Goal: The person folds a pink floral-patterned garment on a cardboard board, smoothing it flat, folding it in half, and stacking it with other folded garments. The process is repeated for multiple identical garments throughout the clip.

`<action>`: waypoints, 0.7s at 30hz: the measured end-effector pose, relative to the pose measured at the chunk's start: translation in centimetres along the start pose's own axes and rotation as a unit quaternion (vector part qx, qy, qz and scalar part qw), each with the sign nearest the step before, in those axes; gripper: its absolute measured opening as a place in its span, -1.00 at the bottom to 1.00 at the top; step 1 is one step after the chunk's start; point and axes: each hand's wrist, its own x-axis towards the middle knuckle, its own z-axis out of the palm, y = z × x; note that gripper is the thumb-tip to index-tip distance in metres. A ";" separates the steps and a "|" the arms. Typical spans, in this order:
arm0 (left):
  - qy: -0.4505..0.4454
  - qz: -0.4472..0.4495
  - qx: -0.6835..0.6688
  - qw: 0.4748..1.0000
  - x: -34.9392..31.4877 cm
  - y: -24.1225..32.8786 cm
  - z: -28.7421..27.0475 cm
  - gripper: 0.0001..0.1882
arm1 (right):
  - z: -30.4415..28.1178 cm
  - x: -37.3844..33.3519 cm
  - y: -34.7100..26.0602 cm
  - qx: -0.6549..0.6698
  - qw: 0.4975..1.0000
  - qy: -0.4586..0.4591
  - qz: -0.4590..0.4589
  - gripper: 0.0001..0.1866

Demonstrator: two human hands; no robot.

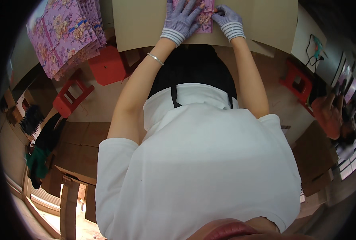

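Observation:
A small pink floral paper piece (205, 19) lies on a brown cardboard sheet (146, 24) at the top of the view. My left hand (181, 18), in a purple knit glove, presses flat on its left part with fingers spread. My right hand (228, 20), gloved the same way, pinches the piece's right edge. A silver bracelet (155, 59) circles my left wrist. My white shirt and black apron fill the lower middle of the view.
A stack of pink floral paper bags (66, 32) lies at the upper left. Red plastic stools stand at left (72, 93) and right (298, 82). A glue gun (316, 46) rests on a board at upper right. Another person (334, 114) sits at the right edge.

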 end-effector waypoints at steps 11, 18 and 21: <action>-0.010 -0.004 0.000 1.000 -0.4 0.4 -0.2 -0.32 | -0.4 0.4 0.5 -0.043 0.999 -0.015 -0.017 -0.71; -0.002 0.001 0.006 1.000 -0.5 0.3 0.0 -0.32 | -0.4 0.7 0.1 -0.075 0.997 -0.029 0.001 -0.71; -0.006 -0.006 -0.003 1.000 -0.5 0.3 0.3 -0.30 | -0.6 0.8 -0.2 -0.082 0.996 -0.035 -0.003 -0.66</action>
